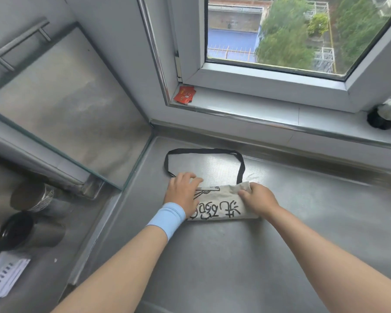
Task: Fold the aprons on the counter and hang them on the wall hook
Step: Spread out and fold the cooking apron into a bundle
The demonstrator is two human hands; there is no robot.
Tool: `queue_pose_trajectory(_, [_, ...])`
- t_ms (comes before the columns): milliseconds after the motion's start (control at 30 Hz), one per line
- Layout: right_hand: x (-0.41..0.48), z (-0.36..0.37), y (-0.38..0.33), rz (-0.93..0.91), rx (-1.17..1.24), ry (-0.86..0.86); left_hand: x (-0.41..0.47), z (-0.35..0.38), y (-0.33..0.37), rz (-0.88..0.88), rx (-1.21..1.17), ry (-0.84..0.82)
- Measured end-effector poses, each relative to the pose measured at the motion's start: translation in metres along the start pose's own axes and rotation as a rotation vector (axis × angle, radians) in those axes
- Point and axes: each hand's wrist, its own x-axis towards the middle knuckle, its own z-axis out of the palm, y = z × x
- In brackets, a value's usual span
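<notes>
A cream apron with black printed characters lies folded into a small rectangle on the steel counter. Its black neck strap loops out flat toward the window. My left hand, with a light blue wristband, presses flat on the apron's left part. My right hand pinches the folded top right corner of the cloth. No wall hook shows in the head view.
A glass partition rises at the left edge of the counter. Beyond it stand metal cups and a paper pad. Red packets lie on the window sill. A dark object sits at the sill's right end.
</notes>
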Motion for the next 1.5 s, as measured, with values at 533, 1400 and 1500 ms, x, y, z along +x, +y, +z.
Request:
queue_pose_trajectory(533, [-0.003, 0.057, 0.004, -0.656, -0.532, 0.023, -0.004, 0.058, 0.005, 0.168, 0.097, -0.127])
queue_pose_trajectory(1400, [-0.022, 0.015, -0.02, -0.72, -0.619, 0.015, -0.022, 0.01, -0.017, 0.089, -0.084, -0.255])
queue_pose_trajectory(1500, [-0.013, 0.006, -0.022, -0.612, -0.523, 0.08, -0.015, 0.007, -0.03, 0.029, -0.195, -0.256])
